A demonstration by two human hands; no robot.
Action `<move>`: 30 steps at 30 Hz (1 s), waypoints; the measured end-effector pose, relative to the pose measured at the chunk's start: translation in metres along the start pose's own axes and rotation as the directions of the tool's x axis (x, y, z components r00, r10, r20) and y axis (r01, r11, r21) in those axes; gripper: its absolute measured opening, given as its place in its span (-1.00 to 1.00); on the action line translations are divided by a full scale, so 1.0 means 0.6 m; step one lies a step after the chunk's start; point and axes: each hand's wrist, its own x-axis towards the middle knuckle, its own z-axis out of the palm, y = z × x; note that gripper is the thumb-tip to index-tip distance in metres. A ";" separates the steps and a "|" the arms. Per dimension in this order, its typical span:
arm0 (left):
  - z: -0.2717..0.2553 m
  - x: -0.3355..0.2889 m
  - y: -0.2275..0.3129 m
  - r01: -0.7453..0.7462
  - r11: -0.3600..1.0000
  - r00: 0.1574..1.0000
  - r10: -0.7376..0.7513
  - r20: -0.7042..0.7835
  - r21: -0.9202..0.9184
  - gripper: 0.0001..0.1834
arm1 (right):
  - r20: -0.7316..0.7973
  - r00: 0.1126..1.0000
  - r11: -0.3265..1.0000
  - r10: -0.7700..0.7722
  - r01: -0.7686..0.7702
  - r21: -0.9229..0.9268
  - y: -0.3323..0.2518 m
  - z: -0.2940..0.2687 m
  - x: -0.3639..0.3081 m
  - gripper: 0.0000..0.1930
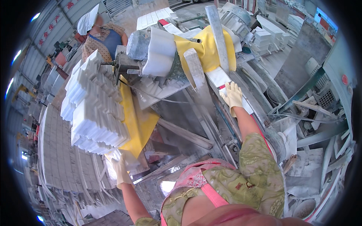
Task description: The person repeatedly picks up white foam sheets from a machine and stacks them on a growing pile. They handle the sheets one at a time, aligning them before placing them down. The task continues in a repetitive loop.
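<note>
My right hand (232, 96), in a pale yellow glove, presses flat on a white stone strip (247, 105) lying on the machine's feed bed, just below a white tile (218, 77) under the yellow cover (203, 47). My left hand (120, 170), also gloved, reaches to the bottom edge of a stack of white stone mouldings (94, 113) on a yellow sheet (137, 122) and touches the lowest pieces. Whether its fingers close on a piece is hidden by glare.
A stone-cutting machine (162, 56) with a white guard stands at centre top. Another person (100, 35) in a white cap works behind it. Flat tile sheets (60, 158) lie at left. Stone offcuts and slabs (313, 162) pile up at right.
</note>
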 end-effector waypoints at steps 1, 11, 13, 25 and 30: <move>0.000 0.002 -0.001 0.007 1.000 1.000 -0.007 0.019 -0.009 0.01 | -0.025 1.000 1.000 -0.020 0.020 -0.003 0.002 -0.006 -0.007 -0.33; 0.000 -0.030 0.038 -0.084 0.996 0.996 0.085 0.016 -0.035 0.09 | 0.015 0.995 0.994 -0.101 0.100 0.031 0.055 -0.045 -0.108 -0.38; 0.000 -0.047 0.048 -0.032 0.987 0.998 0.040 0.050 -0.156 0.09 | 0.008 0.978 0.977 -0.210 0.210 0.048 0.085 -0.059 -0.118 -0.39; -0.004 -0.013 0.014 -0.046 0.978 0.993 0.068 0.100 -0.202 0.06 | 0.390 0.869 0.929 -0.304 0.360 -0.079 0.137 -0.218 -0.280 -0.04; -0.003 -0.062 0.057 -0.047 0.948 0.990 0.086 0.110 -0.314 -0.02 | 0.141 0.931 0.889 -0.335 0.362 -0.278 0.113 -0.174 -0.290 -0.29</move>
